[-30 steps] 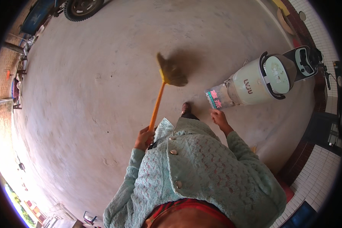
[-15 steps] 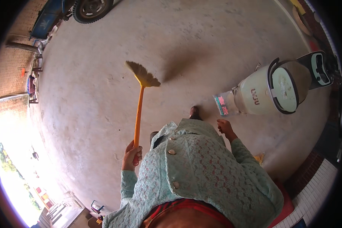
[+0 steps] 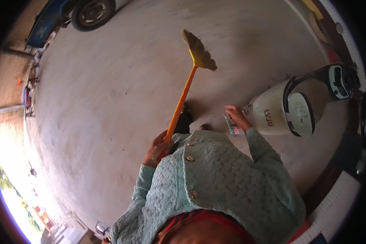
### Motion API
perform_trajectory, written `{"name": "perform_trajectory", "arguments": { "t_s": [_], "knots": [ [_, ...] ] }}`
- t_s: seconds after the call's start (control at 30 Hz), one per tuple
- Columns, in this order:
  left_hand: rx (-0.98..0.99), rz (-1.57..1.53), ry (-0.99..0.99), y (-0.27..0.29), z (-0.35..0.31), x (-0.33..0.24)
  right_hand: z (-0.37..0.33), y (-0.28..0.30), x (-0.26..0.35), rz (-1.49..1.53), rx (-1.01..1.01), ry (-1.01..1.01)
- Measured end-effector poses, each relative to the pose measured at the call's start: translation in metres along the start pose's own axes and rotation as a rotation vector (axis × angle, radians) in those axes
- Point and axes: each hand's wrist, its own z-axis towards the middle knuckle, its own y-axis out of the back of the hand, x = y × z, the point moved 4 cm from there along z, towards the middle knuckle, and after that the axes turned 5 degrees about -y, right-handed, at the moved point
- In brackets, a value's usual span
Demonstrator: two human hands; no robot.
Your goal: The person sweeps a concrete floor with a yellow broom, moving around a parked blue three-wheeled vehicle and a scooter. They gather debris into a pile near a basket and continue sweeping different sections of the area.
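My left hand (image 3: 157,151) is wrapped round the lower end of the orange handle of a broom (image 3: 180,105). The broom slants away to the far right, and its fan-shaped bristle head (image 3: 201,52) shows over the grey floor. Whether the bristles touch the floor I cannot tell. My right hand (image 3: 237,115) has its fingers curled in, with nothing visible in them. In the picture it overlaps a clear plastic bag (image 3: 233,127) with pink and teal print, beside a pale scooter (image 3: 270,110). Part of the bag is hidden behind that hand.
At the far left stands a blue vehicle with a black-tyred wheel (image 3: 92,14). Items line the left wall, above a bright doorway (image 3: 8,171). The scooter's seat end (image 3: 340,81) lies near the right wall, where white tiles (image 3: 333,203) show. Bare concrete floor (image 3: 89,110) spreads between them.
The broom has swung away from me and to the right, its handle now slanting. My left hand moved up and right. My right hand reached forward, over the bag. The view shifted slightly.
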Motion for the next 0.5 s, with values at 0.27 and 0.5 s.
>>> {"name": "perform_trajectory", "arguments": {
  "t_s": [0.27,0.5],
  "knots": [
    [0.328,0.205,0.078,-0.034,0.130,-0.051,0.024,-0.019,0.118,0.390,0.026,-0.352],
    [0.369,0.482,0.150,-0.109,0.210,-0.091,0.064,-0.073,0.189,0.894,0.141,-0.168]
  ]
}}
